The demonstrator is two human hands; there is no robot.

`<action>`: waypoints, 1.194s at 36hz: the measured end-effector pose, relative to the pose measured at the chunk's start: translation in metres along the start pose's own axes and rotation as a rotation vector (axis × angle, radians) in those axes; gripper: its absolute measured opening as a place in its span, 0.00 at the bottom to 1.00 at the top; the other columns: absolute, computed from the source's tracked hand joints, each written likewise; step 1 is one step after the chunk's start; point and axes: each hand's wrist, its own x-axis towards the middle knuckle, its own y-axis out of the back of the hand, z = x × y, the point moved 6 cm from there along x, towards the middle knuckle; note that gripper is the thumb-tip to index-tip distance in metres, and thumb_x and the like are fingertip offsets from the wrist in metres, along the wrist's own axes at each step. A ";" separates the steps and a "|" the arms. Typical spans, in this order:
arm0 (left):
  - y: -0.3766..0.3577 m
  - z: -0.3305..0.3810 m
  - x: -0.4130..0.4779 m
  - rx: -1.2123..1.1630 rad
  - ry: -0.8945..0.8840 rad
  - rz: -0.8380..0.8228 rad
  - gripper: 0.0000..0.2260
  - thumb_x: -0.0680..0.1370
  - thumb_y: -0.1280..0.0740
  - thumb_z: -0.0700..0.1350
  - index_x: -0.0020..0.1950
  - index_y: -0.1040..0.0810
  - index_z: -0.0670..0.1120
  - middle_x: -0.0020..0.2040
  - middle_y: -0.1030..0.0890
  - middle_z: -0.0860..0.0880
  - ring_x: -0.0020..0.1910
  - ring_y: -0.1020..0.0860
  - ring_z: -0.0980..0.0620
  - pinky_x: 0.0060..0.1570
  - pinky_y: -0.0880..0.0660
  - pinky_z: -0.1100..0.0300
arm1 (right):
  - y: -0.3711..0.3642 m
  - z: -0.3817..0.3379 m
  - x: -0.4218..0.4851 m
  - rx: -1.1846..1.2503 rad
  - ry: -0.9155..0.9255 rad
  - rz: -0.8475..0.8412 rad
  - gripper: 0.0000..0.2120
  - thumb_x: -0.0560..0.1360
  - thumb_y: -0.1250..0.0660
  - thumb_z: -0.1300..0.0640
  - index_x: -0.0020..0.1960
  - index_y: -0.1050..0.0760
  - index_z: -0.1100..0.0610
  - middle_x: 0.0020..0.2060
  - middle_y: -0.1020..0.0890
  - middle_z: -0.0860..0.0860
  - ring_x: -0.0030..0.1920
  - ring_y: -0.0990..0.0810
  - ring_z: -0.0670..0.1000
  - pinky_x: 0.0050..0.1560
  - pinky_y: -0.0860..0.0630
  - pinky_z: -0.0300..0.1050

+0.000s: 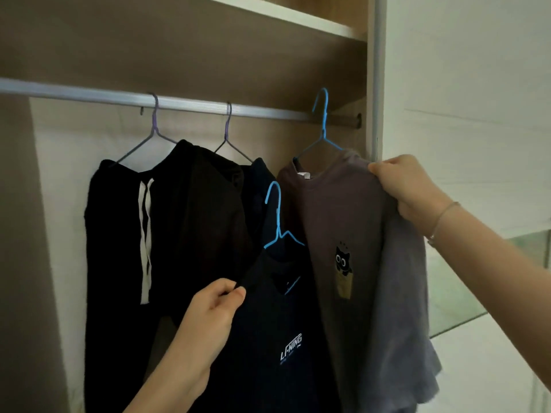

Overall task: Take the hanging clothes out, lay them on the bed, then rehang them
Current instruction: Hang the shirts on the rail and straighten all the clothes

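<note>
Left hand [213, 311] was nearest and low, its fingers pinching the shoulder of the navy shirt [277, 338]. Its lower blue hanger [278, 222] was off the rail [179, 102], hook in free air. Right hand [408, 189] was higher, fingers gripping the shoulder of the grey-purple tee [343, 222]. The upper blue hanger [323, 126] had its hook at rail level; couldn't tell if seated. Behind, a striped black garment [119, 234] and a plain black garment [202, 219] hung from the rail on purple hangers.
</note>
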 end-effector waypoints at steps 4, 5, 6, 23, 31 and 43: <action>-0.027 0.009 0.017 -0.026 -0.029 -0.024 0.12 0.80 0.38 0.43 0.42 0.23 0.38 0.39 0.22 0.44 0.40 0.25 0.49 0.41 0.29 0.63 | -0.037 -0.013 0.043 -0.027 0.083 -0.007 0.16 0.73 0.36 0.54 0.49 0.21 0.67 0.48 0.18 0.64 0.50 0.19 0.62 0.51 0.23 0.54; -0.033 0.010 0.020 -0.023 -0.034 -0.017 0.12 0.81 0.38 0.44 0.40 0.23 0.40 0.38 0.24 0.45 0.39 0.26 0.49 0.40 0.29 0.62 | -0.046 -0.017 0.050 -0.050 0.104 -0.014 0.17 0.73 0.37 0.52 0.51 0.21 0.66 0.49 0.18 0.63 0.51 0.20 0.62 0.52 0.24 0.53; -0.038 0.012 0.023 -0.019 -0.037 -0.011 0.12 0.81 0.39 0.44 0.39 0.24 0.40 0.37 0.25 0.45 0.39 0.28 0.48 0.39 0.29 0.62 | -0.054 -0.022 0.055 -0.071 0.122 -0.013 0.18 0.74 0.38 0.51 0.52 0.21 0.65 0.50 0.18 0.61 0.52 0.20 0.61 0.52 0.25 0.51; -0.085 0.006 0.080 0.050 -0.091 0.002 0.14 0.80 0.39 0.39 0.35 0.30 0.42 0.28 0.34 0.47 0.31 0.36 0.49 0.29 0.38 0.64 | -0.129 0.000 0.143 -0.186 0.071 -0.030 0.13 0.79 0.42 0.60 0.58 0.25 0.64 0.55 0.20 0.59 0.57 0.22 0.58 0.46 0.29 0.43; -0.103 -0.007 0.081 -0.045 -0.035 0.042 0.11 0.81 0.40 0.43 0.44 0.26 0.36 0.37 0.28 0.45 0.39 0.31 0.48 0.41 0.31 0.57 | -0.130 0.028 0.139 -0.170 0.013 -0.104 0.13 0.79 0.42 0.60 0.61 0.28 0.65 0.59 0.23 0.59 0.59 0.24 0.58 0.51 0.29 0.44; -0.095 0.000 0.085 -0.056 -0.079 0.042 0.12 0.81 0.40 0.44 0.46 0.25 0.35 0.37 0.27 0.44 0.38 0.30 0.48 0.37 0.31 0.60 | -0.119 0.036 0.128 -0.279 0.017 -0.030 0.12 0.79 0.40 0.61 0.60 0.27 0.63 0.56 0.22 0.58 0.57 0.23 0.58 0.56 0.27 0.48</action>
